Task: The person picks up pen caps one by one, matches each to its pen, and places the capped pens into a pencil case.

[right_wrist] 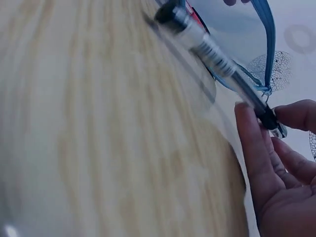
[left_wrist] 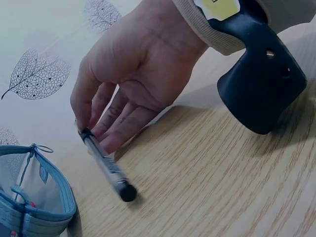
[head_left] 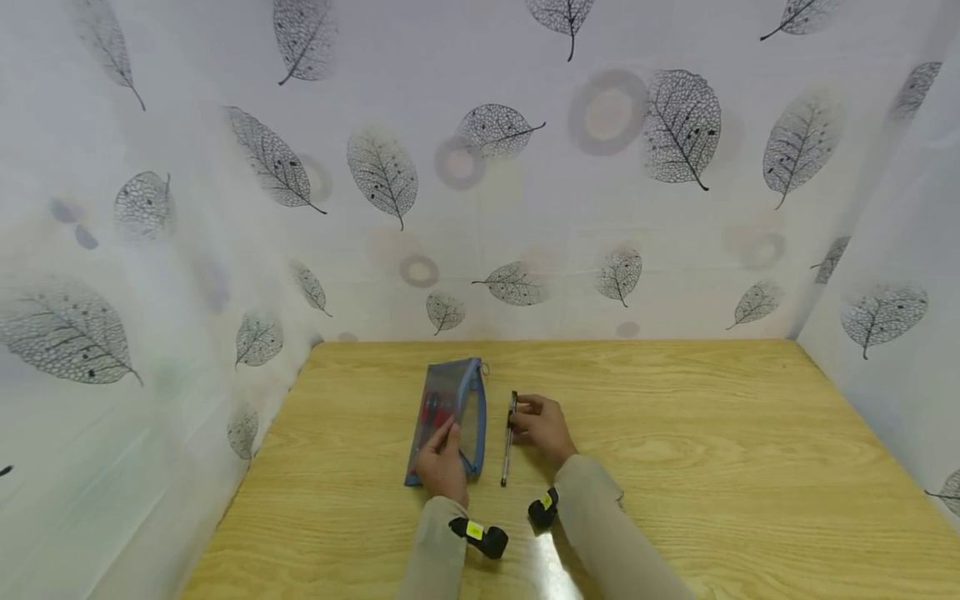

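Observation:
A mesh zip pouch (head_left: 442, 377) with blue edging lies on the left half of the table, its zip side gaping to the right. Something red with dark items (head_left: 438, 408) shows through the mesh. My left hand (head_left: 442, 473) pinches the pouch's near part between thumb and fingers. To the right of the pouch, my right hand (head_left: 546, 427) pinches a clear pen (head_left: 507, 450) by its black-capped end. The pen's other dark end (left_wrist: 128, 192) points toward me, close over the table. In the right wrist view the pen (right_wrist: 217, 57) slants toward the pouch's blue edge (right_wrist: 268, 44).
The wood-grain table (head_left: 712, 467) stretches out on both sides of the hands. A pale leaf-print curtain (head_left: 525, 208) encloses it at the back and sides. Black wrist cameras (head_left: 487, 540) sit on both sleeves. A small ring pull (left_wrist: 44, 148) hangs at the pouch's far corner.

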The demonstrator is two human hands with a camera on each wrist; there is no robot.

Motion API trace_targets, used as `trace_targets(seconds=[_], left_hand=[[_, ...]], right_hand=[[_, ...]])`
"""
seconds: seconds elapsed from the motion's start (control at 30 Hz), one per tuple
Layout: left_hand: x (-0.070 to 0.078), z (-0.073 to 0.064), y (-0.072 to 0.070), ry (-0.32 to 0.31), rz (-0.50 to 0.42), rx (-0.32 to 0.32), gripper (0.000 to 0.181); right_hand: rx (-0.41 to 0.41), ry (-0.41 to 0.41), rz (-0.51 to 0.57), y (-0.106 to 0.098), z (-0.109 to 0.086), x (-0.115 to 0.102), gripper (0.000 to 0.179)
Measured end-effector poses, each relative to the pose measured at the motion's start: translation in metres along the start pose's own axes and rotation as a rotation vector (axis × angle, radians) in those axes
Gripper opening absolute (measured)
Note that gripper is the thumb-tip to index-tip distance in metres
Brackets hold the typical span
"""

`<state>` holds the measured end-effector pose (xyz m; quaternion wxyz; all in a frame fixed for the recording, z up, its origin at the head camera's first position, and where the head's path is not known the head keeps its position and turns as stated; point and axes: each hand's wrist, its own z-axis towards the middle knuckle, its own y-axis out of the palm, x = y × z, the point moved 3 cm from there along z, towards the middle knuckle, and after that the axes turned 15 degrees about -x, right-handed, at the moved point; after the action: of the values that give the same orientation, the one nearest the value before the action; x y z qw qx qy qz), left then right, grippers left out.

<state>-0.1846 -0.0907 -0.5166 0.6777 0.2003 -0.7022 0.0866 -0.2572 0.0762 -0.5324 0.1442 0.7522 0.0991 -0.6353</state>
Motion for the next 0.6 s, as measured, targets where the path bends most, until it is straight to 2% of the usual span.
trace_targets(seconds=[0.27,0.4,0.6], left_hand=[[0.003,-0.003,0.000,-0.002,0.015,-0.010,0.020],[0.004,-0.003,0.000,-0.002,0.021,-0.006,0.020],[0.004,-0.002,0.000,0.015,0.015,0.010,0.019]], right_hand=[[-0.022,0.019,0.034,0.008,0.004,-0.007,0.043],[-0.051,-0.011,0.036,0.013,0.004,-0.016,0.045],[-0.042,-0.045,0.072,0.023,0.012,-0.027,0.046]])
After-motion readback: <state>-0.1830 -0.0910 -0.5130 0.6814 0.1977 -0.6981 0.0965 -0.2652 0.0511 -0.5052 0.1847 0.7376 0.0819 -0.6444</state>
